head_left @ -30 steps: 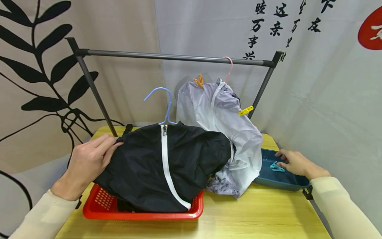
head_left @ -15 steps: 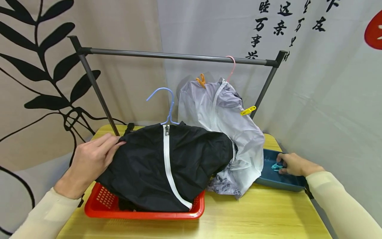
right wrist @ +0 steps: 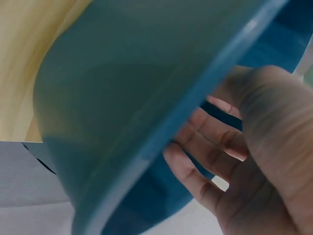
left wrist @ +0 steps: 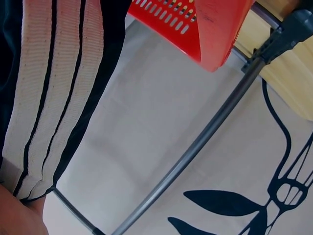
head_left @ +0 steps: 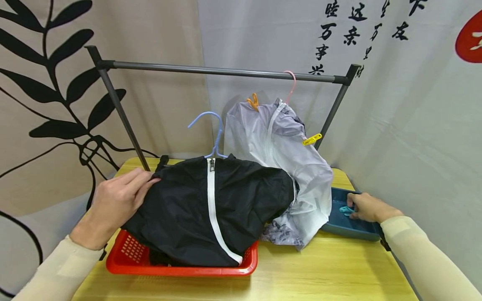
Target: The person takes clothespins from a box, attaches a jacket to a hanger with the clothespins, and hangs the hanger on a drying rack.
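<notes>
My left hand pinches the left shoulder edge of a black jacket with a white zipper. The jacket is on a blue hanger whose hook stands free, and it drapes over a red basket. White striped bands on dark cloth hang close by in the left wrist view. At the right, my right hand reaches into a blue tray, its thumb and index finger round a turquoise clothespin. The tray's wall hides the clothespin and fingertips in the right wrist view.
A grey rack spans the table. From its bar a pale grey jacket hangs on a pink hanger, with an orange clothespin and a yellow clothespin on it. A printed curtain stands behind.
My right hand has lowered into the tray and closed in on the turquoise clothespin, which has shifted slightly left. My left hand keeps its hold on the black jacket.
</notes>
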Action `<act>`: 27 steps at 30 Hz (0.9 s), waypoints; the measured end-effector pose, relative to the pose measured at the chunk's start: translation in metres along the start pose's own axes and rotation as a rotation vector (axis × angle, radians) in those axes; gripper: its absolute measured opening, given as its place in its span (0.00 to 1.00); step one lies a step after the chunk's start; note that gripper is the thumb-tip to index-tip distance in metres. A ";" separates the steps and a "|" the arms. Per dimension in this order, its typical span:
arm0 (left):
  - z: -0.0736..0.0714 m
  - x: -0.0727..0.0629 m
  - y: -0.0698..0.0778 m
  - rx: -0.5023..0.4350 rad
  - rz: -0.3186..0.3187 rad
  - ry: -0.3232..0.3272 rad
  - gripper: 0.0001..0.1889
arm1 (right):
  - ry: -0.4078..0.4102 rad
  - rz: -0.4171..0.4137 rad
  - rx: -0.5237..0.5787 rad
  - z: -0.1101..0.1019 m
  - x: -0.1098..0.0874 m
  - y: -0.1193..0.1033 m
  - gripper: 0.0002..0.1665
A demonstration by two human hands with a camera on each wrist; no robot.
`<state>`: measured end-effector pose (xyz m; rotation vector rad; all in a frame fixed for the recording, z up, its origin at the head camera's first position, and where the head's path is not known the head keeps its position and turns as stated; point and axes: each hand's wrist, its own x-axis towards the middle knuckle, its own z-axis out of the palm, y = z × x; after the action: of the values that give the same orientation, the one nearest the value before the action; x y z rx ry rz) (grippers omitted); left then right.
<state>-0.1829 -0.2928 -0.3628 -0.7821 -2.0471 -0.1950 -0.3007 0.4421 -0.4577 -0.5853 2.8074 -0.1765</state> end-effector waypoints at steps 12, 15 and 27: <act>-0.001 -0.001 0.001 -0.004 -0.012 -0.023 0.28 | 0.007 0.007 -0.036 0.003 -0.001 0.000 0.16; 0.000 -0.002 0.002 -0.012 -0.024 -0.036 0.28 | 0.005 0.011 -0.036 0.003 -0.002 0.000 0.15; 0.002 -0.003 0.006 -0.019 -0.066 -0.043 0.28 | 0.026 0.019 0.023 0.005 -0.008 0.003 0.13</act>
<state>-0.1796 -0.2885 -0.3677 -0.7358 -2.1165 -0.2366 -0.2939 0.4478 -0.4610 -0.5541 2.8313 -0.2140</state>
